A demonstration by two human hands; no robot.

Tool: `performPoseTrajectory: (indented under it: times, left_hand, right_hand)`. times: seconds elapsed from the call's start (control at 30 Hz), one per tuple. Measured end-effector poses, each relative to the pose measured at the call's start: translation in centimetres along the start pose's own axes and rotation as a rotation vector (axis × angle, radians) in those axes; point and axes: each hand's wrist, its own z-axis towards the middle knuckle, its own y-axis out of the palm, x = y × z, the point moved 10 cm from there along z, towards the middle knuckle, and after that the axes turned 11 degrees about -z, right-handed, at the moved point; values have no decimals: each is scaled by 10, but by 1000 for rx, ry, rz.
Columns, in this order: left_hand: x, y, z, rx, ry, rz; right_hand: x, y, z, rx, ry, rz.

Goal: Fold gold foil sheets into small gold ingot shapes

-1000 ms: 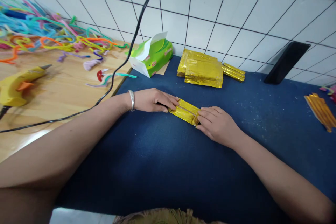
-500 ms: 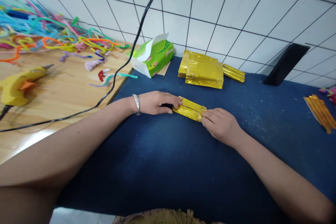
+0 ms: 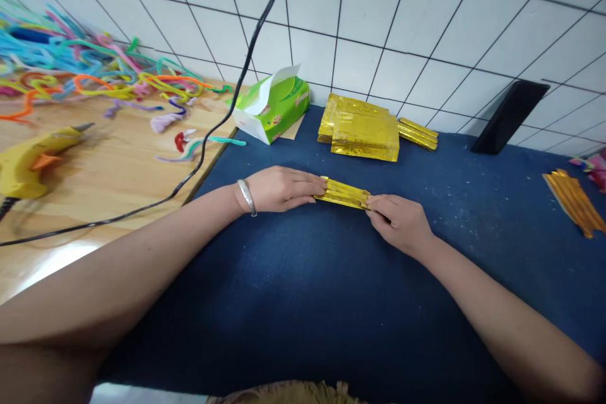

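Note:
A folded strip of gold foil paper (image 3: pixel 344 193) lies on the blue cloth (image 3: pixel 303 303) in the middle of the view. My left hand (image 3: pixel 279 188), with a silver bangle on the wrist, pinches the strip's left end. My right hand (image 3: pixel 396 221) pinches its right end. Both hands have their fingers closed on the paper, and the strip is stretched between them, close to the cloth.
A stack of gold foil sheets (image 3: pixel 362 132) and folded gold strips (image 3: pixel 417 133) lie behind. A green tissue box (image 3: pixel 272 107), a yellow glue gun (image 3: pixel 28 161), a black cable (image 3: pixel 208 132), coloured pipe cleaners (image 3: pixel 95 69) sit left; a black stand (image 3: pixel 509 115) and orange-gold strips (image 3: pixel 574 201) right.
The gold strip has been folded narrower and now looks thinner. Both hands have shifted slightly, still holding its two ends.

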Motion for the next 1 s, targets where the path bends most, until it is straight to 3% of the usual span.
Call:
performPoseTrajectory:
  times: [0.13,0.37,0.6,0.8,1.0]
  left_hand:
    - [3,-1,-2,32,12,131]
    - [9,-2,0,33,24,126]
    - [-4,-7,-3,109,-106,130]
    - [5,2,-3,10,29,107]
    - [-1,-1,-1,-1,-3,-39]
  right_hand:
    - [2,1,-1,-10,3,26]
    - [13,-2,0,19,96,118]
    - [2,-1,1,22,13,18]
    - [-6,3,0,-18,-73,-81]
    - [-16,2,0,-25,-164,-99]
